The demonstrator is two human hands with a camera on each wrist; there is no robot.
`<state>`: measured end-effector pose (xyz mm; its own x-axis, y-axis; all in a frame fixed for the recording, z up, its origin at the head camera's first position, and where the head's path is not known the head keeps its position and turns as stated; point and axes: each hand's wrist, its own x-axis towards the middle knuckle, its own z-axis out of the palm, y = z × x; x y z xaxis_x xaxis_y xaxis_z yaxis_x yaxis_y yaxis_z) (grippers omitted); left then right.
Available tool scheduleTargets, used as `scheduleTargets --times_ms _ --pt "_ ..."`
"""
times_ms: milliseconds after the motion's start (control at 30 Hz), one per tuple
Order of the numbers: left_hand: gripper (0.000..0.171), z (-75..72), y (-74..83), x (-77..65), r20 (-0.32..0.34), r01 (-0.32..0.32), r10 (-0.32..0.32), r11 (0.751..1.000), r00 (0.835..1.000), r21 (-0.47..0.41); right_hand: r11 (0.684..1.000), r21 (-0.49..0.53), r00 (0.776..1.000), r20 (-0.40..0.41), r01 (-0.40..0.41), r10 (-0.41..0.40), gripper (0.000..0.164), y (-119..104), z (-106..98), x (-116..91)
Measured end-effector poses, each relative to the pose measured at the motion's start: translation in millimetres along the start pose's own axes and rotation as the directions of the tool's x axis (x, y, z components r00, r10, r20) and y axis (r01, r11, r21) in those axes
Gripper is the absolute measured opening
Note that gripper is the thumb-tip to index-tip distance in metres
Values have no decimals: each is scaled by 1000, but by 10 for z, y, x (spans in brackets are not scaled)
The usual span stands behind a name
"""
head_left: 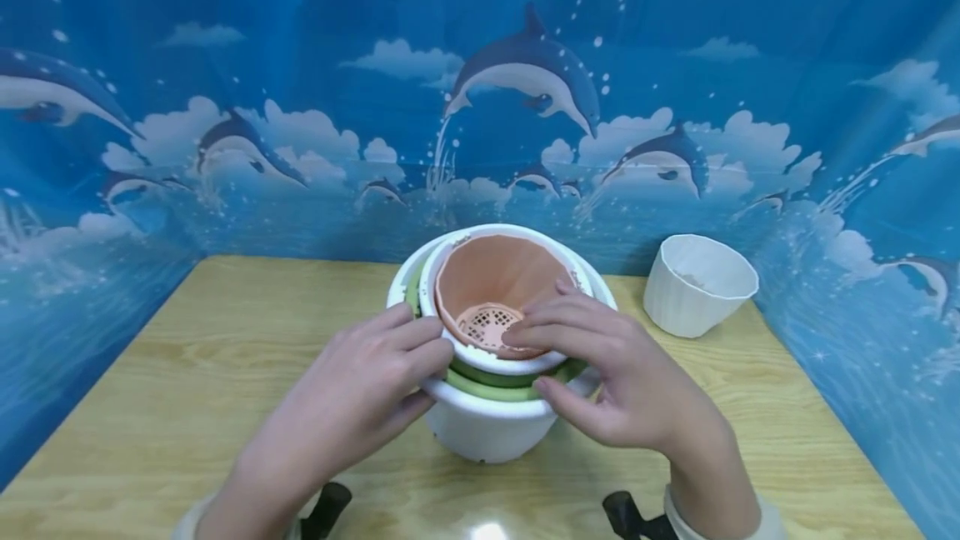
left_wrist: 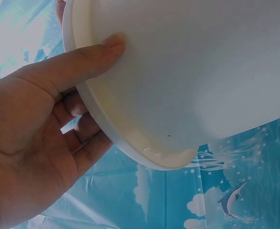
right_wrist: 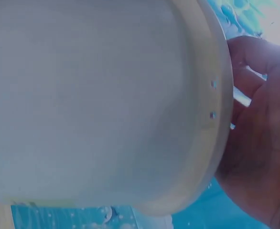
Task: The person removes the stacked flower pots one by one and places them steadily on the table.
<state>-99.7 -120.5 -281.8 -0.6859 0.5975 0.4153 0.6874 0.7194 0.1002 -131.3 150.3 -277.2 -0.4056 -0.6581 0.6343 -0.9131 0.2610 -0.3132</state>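
Note:
Several flower pots stand nested on the table: a large white pot (head_left: 480, 433) outermost, a green pot (head_left: 487, 390) inside it, then a smaller white pot (head_left: 502, 365). Innermost is a terracotta-coloured pot (head_left: 495, 265) with a perforated bottom. My left hand (head_left: 375, 373) grips the large white pot's rim at the left; its thumb (left_wrist: 113, 43) presses the outer wall. At the right, my right hand (head_left: 600, 352) spreads over the rims. Its fingertips reach over the terracotta pot while the thumb lies near the green rim. Whether those fingers touch is unclear.
A white faceted pot (head_left: 693, 294) stands by itself at the back right of the wooden table (head_left: 285, 307). A blue curtain with dolphins (head_left: 525, 73) surrounds the table at the back and sides.

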Motion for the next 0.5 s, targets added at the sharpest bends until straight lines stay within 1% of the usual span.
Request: scheduleTargets --times_ms 67,133,367,500 --pt "27 -1 4 7 2 1 -1 1000 1000 0 1000 -19 999 34 -14 15 35 -18 18 9" --pt "27 -1 7 11 3 0 0 1000 1000 1 999 -48 999 46 -23 25 34 -22 33 8" --pt "28 3 9 10 -1 -1 1 1000 1000 9 990 -140 999 33 17 -13 26 5 58 5" --pt "28 2 11 7 7 7 -7 1000 1000 11 982 -188 1000 22 18 -14 25 -5 70 0"
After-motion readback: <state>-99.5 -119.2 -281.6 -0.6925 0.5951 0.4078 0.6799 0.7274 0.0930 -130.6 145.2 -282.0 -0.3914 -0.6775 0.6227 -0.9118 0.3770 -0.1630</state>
